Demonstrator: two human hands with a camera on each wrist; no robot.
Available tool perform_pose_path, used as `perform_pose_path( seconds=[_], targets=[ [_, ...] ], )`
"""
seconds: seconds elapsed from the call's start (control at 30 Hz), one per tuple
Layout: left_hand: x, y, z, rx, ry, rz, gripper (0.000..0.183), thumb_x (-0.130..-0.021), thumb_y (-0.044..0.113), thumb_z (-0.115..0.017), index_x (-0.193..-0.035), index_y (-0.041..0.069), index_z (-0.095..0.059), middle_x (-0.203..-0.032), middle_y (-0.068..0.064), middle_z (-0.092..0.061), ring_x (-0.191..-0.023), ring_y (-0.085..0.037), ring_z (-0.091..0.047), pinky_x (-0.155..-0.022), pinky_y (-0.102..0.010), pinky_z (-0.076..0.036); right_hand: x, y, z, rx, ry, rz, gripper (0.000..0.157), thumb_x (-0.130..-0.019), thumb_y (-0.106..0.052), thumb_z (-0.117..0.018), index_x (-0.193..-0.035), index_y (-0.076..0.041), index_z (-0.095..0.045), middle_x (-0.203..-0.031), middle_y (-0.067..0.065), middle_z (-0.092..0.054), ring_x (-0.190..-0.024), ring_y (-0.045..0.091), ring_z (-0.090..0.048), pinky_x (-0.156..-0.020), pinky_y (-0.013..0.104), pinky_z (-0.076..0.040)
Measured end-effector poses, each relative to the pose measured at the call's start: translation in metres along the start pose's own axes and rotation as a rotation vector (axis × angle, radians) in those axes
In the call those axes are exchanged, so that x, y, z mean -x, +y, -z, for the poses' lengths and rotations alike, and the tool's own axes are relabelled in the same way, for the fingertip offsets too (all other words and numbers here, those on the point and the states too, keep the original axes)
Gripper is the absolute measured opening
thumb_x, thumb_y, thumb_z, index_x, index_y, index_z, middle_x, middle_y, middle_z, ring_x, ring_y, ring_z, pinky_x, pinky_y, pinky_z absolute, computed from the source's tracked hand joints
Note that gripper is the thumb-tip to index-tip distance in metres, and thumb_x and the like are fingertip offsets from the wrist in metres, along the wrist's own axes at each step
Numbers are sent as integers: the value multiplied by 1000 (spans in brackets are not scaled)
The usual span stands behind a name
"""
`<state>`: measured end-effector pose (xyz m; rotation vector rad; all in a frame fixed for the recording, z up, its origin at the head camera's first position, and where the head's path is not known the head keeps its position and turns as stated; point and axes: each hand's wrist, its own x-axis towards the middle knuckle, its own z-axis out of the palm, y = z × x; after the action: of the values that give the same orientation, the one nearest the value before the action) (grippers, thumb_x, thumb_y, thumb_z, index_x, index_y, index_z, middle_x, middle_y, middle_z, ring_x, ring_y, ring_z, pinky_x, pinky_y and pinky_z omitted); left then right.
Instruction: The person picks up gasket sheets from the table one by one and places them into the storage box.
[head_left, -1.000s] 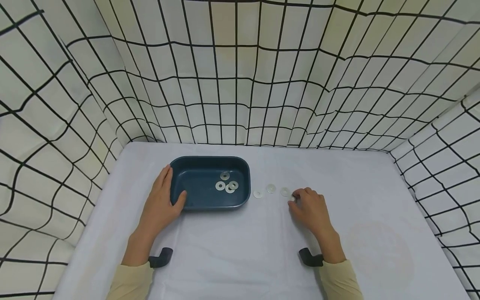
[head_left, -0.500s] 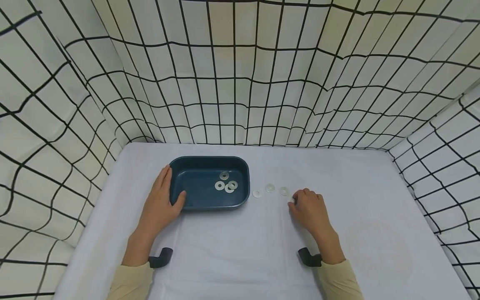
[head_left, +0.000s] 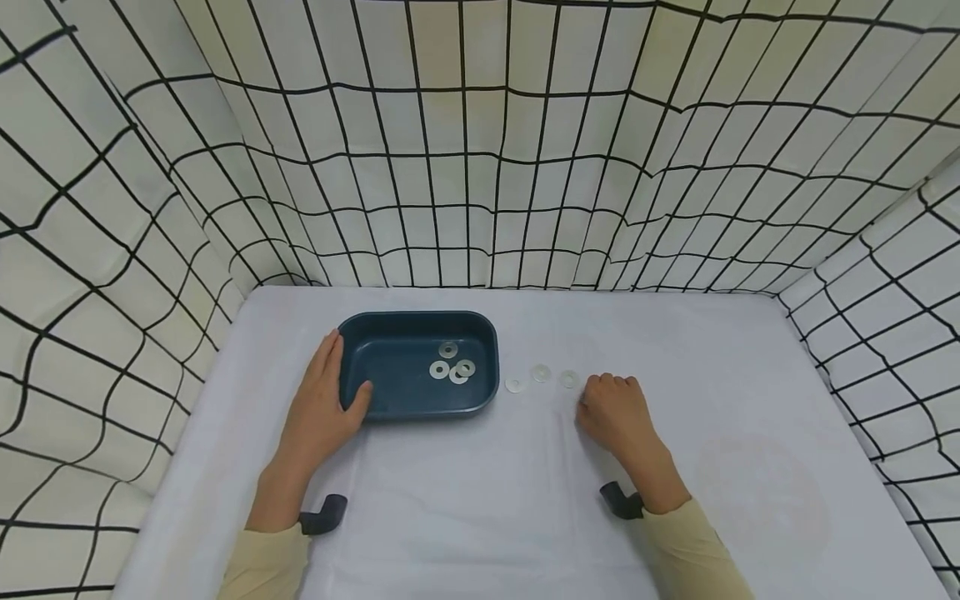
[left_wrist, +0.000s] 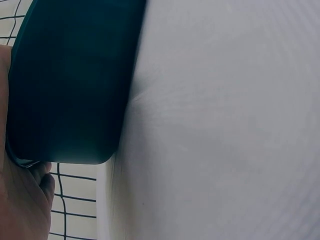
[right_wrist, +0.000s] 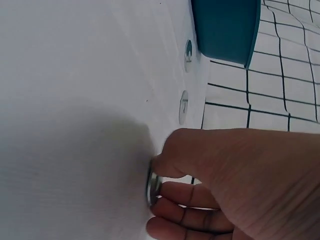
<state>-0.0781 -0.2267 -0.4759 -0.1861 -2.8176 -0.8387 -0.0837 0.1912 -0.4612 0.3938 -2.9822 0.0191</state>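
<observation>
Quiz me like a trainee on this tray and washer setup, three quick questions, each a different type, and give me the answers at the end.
1. Count: how many washers lie inside the blue tray?
2. True or false: the left hand is at the end of the tray nearest the right hand.
3. Fill in the blank: in the right wrist view, the thumb and fingers pinch a ____.

Key:
1. Four; two of them overlap.
2. False; it is at the opposite end.
3. Washer.
</observation>
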Motion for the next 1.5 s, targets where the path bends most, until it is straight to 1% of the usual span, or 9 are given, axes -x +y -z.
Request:
perform_pose_path(
  seconds=[0.1, 0.2, 0.33, 0.4, 0.53, 0.77, 0.97, 1.17, 1.5],
  targets=[
    [0, 0, 1, 2, 1, -3, 82, -100, 36, -56, -162, 5, -13, -171, -14, -13, -159, -33, -15, -128, -53, -20, -4, -3, 3, 19, -43, 4, 24, -76, -5, -71, -60, -5, -53, -55, 5, -49, -51, 17, -41, -56, 35, -43],
    [0, 2, 2, -2, 4, -5, 82, -100, 36, -56, -162, 3, -14, -170, -15, -15, -159, -34, -15, -128, -53, -20, -4, -3, 5, 15, -55, 0, 21, -73, -4, -73, -62, -4, -56, -56, 6, -53, -52, 18, -43, -57, 35, -43],
    [0, 2, 3, -4, 7, -7, 82, -100, 35, -57, -162, 3, -14, -170, -16, -15, -159, -34, -15, -129, -53, -20, -1, 0, 4, -35, -33, -12, 14, -71, -9, -77, -70, -5, -64, -63, 6, -62, -58, 21, -54, -63, 38, -49],
    [-1, 1, 3, -2, 7, -11, 82, -100, 36, -56, -162, 4, -13, -171, -15, -14, -159, -34, -15, -129, -53, -19, 0, 3, 3, -70, -24, -20, 13, -71, -12, -78, -76, -6, -67, -67, 5, -65, -62, 22, -58, -67, 41, -51],
    [-2, 0, 3, 1, 7, -16, 82, -100, 36, -56, -162, 5, -13, -171, -14, -14, -159, -33, -14, -129, -52, -19, 1, 7, 1, -131, -17, -18, 13, -71, -13, -76, -81, -7, -70, -71, 4, -66, -66, 21, -60, -71, 42, -54],
    [-2, 1, 4, 3, 7, -19, 82, -100, 35, -57, -162, 4, -14, -170, -15, -15, -159, -33, -15, -129, -51, -19, -2, 14, -5, -190, 8, 34, 18, -72, -16, -76, -87, -6, -74, -76, 3, -70, -71, 20, -65, -83, 47, -56],
    [-1, 3, 5, 2, 0, -20, 81, -100, 34, -57, -162, 3, -14, -170, -17, -16, -158, -35, -16, -129, -51, -20, -5, 16, -6, -230, -7, 58, 19, -75, -19, -76, -91, -8, -74, -80, 1, -70, -72, 17, -63, -80, 44, -55],
    [0, 2, 5, -3, 1, -13, 82, -100, 33, -57, -162, 4, -13, -170, -16, -15, -158, -35, -16, -129, -52, -21, -10, 12, -1, -233, 47, 108, 16, -76, -19, -74, -89, -10, -73, -78, 0, -68, -71, 16, -58, -76, 41, -53],
    [1, 2, 4, -2, 2, -9, 82, -99, 33, -57, -162, 3, -14, -170, -15, -15, -158, -35, -16, -129, -51, -20, -19, 3, 12, -229, 55, 149, 17, -77, -17, -75, -92, -10, -73, -81, 0, -69, -75, 17, -59, -83, 42, -54]
  ],
)
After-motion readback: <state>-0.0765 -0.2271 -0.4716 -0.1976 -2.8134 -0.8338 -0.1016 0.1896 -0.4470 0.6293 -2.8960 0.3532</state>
